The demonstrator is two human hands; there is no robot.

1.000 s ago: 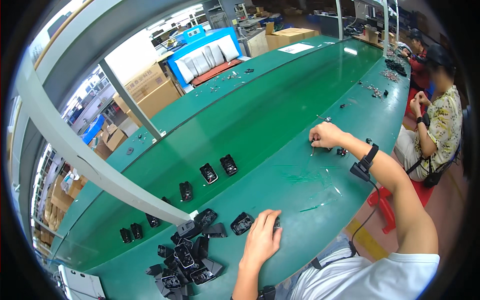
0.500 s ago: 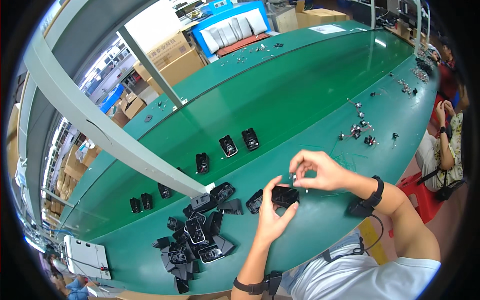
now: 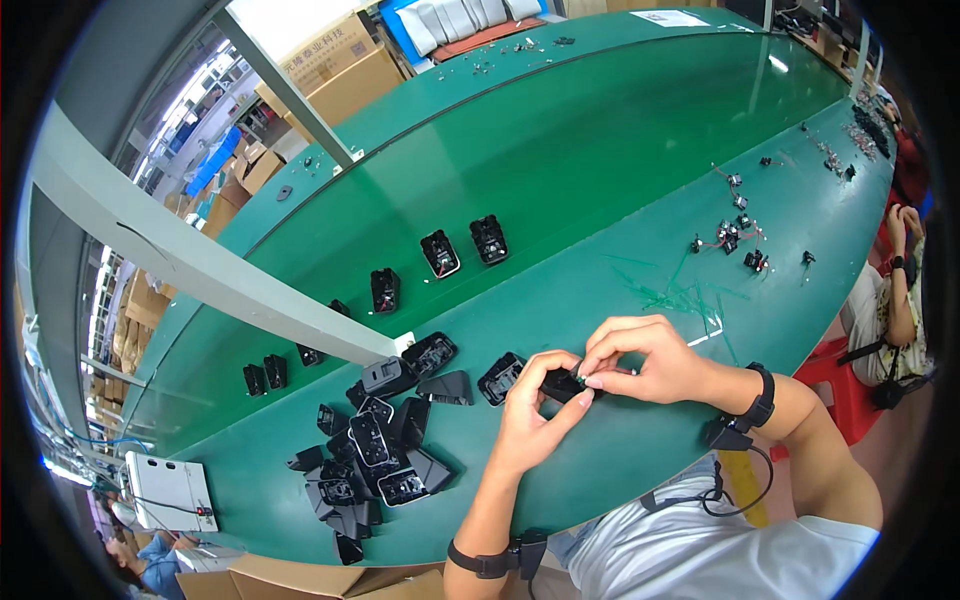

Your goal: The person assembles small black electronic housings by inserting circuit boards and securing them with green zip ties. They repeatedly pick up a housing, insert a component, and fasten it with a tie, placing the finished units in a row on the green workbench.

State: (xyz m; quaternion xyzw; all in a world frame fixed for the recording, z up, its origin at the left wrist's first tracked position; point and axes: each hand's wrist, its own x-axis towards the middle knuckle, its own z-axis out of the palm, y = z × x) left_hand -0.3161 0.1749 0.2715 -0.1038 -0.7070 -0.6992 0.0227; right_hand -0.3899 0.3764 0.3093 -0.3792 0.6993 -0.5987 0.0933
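Black housing (image 3: pixel 561 387) sat over the green surface (image 3: pixel 610 455), held in the grip of the left hand (image 3: pixel 532 418). The right hand (image 3: pixel 645 362) pinched narrowly at it, on what I could not tell. Another casing (image 3: pixel 499 379) lay just left, near piled casings (image 3: pixel 370 440); wired parts (image 3: pixel 729 238) lay well apart.

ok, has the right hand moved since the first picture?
Yes: the right hand moved toward the wearer and closer to the grey post's foot, now meeting the left hand.
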